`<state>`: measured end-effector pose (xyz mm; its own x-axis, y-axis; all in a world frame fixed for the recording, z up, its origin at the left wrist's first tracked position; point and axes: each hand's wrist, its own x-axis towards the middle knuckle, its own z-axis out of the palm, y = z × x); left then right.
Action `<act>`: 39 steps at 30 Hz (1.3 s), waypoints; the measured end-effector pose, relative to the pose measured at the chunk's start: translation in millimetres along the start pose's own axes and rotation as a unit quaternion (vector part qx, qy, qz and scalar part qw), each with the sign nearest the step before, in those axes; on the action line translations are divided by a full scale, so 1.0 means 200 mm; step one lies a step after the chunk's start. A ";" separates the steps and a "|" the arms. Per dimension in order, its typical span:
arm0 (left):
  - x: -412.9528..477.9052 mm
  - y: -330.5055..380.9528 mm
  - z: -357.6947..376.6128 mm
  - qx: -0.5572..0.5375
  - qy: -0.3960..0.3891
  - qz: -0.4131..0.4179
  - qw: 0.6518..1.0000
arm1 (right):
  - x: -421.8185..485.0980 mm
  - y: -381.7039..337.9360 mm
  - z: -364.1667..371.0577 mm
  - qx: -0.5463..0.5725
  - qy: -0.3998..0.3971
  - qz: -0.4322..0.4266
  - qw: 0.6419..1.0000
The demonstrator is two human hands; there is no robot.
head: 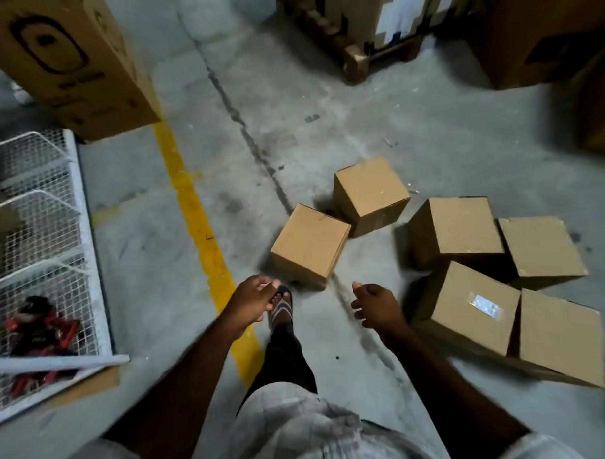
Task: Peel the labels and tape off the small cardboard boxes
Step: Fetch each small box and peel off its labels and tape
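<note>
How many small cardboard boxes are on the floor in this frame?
6. Left pair: near box, far box. Right cluster: back-left box, back-right box, labelled box, front-right box. Others could hide beyond the frame's right edge.

It was a warehouse — bare concrete floor point(332, 127) with a yellow line point(198, 222) painted across it, a big carton point(67, 49) at the left, a wooden pallet point(353, 59) under more stock, white wire bins point(37, 220) alongside — and small boxes point(311, 245) loose on the floor.
</note>
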<state>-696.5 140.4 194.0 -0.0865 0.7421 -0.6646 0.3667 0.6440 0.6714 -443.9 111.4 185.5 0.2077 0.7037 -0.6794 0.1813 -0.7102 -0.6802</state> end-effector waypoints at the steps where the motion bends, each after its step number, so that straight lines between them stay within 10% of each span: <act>1: 0.15 0.04 -0.03 0.014 -0.012 -0.003 1.000 | 0.12 -0.04 0.05 -0.008 0.006 0.014 1.000; 11: 1.51 0.26 -0.02 0.166 -0.087 -0.064 0.980 | 1.17 -0.22 0.38 -0.163 -0.004 0.134 0.978; 22: 2.55 -0.28 0.40 0.318 -0.042 -0.094 0.942 | 2.31 0.39 0.69 -0.160 -0.083 0.157 0.971; 32: 2.47 -0.06 0.38 0.220 -0.052 -0.042 0.973 | 2.29 0.38 0.60 -0.095 -0.016 0.120 0.988; 39: 2.12 0.75 0.30 0.049 -0.043 0.054 0.996 | 1.86 -0.38 0.01 0.206 0.045 0.038 0.977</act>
<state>-622.5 540.6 -7.8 0.0363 0.7846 -0.6189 0.4583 0.5373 0.7080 -383.4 427.4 -15.6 0.2932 0.6321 -0.7173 -0.2352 -0.6795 -0.6950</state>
